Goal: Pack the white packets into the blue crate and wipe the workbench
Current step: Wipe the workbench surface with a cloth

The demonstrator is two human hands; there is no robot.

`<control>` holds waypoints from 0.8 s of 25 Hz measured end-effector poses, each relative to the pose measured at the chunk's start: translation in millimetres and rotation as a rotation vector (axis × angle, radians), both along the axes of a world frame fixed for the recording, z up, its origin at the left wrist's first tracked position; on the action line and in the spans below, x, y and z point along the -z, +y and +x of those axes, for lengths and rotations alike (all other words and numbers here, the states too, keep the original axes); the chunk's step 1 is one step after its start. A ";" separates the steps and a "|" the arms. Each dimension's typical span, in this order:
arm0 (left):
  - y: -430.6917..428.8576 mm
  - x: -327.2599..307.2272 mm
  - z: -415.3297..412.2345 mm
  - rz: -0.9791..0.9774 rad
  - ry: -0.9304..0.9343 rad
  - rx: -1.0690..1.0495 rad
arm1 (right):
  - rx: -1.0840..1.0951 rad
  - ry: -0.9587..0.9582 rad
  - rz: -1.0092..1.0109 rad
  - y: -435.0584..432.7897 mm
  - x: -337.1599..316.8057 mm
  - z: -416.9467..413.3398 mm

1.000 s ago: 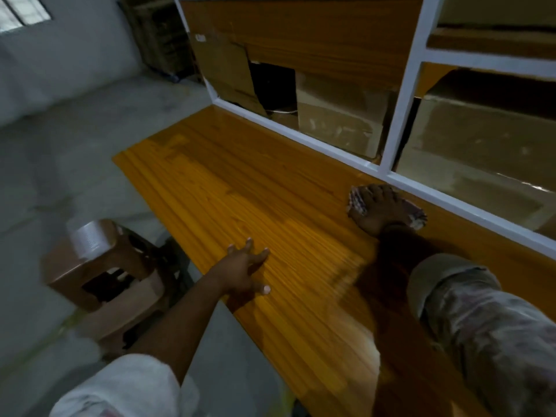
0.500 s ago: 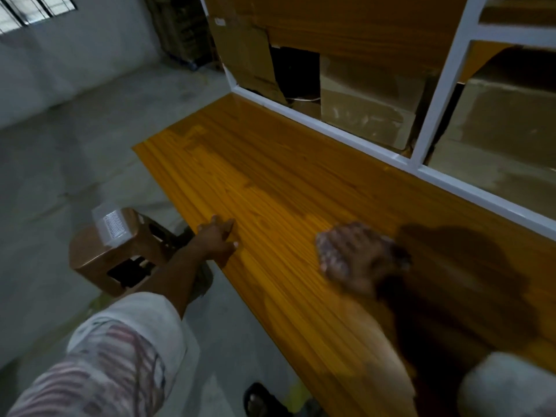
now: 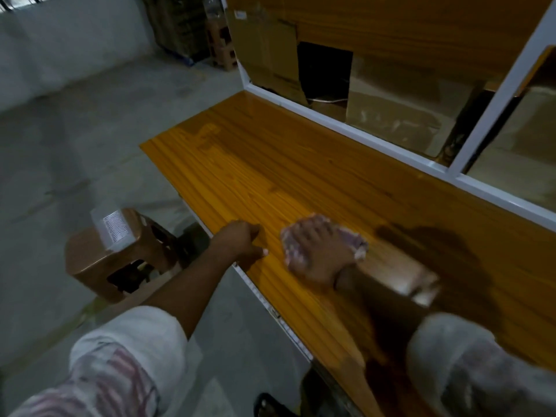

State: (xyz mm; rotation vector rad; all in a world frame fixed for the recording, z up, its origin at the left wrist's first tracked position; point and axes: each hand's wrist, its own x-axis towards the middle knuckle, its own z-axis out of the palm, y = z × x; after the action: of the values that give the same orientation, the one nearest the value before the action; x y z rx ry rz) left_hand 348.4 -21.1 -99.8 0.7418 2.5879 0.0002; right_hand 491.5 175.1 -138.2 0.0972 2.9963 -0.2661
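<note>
My right hand presses flat, fingers spread, on a crumpled pinkish-white cloth that lies on the orange wooden workbench, close to its near edge. Beside it, my left hand rests on the bench's near edge with loosely curled fingers and holds nothing. A darker wet streak runs across the wood to the right of the cloth. No white packets and no blue crate are in view.
A brown plastic stool stands on the grey floor left of the bench. A white frame with cardboard boxes behind it borders the bench's far side. A sandalled foot shows below the bench edge.
My right hand has dragged the cloth from the far side by the white frame toward the near edge. My left hand slid left along the edge and its fingers curled.
</note>
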 end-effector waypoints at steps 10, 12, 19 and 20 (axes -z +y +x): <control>-40.3 -9.7 -98.2 -0.032 -0.078 -0.028 | 0.502 0.048 0.003 69.7 2.5 -64.0; -43.1 -5.5 -101.4 -0.028 -0.057 -0.018 | 0.493 0.037 -0.068 51.9 -2.4 -95.5; -49.6 -13.5 -117.0 0.105 0.040 -0.010 | -0.115 0.095 0.032 -90.8 11.8 -50.4; -53.9 -17.2 -127.9 0.134 0.064 -0.026 | -0.127 0.108 0.025 -81.7 12.1 -45.9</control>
State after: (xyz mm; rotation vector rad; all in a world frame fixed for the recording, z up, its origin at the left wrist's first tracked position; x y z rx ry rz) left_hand 220.5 -75.0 -82.6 0.7672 2.6787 0.1625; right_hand 445.6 93.4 -150.4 -0.1079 3.0966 -0.2274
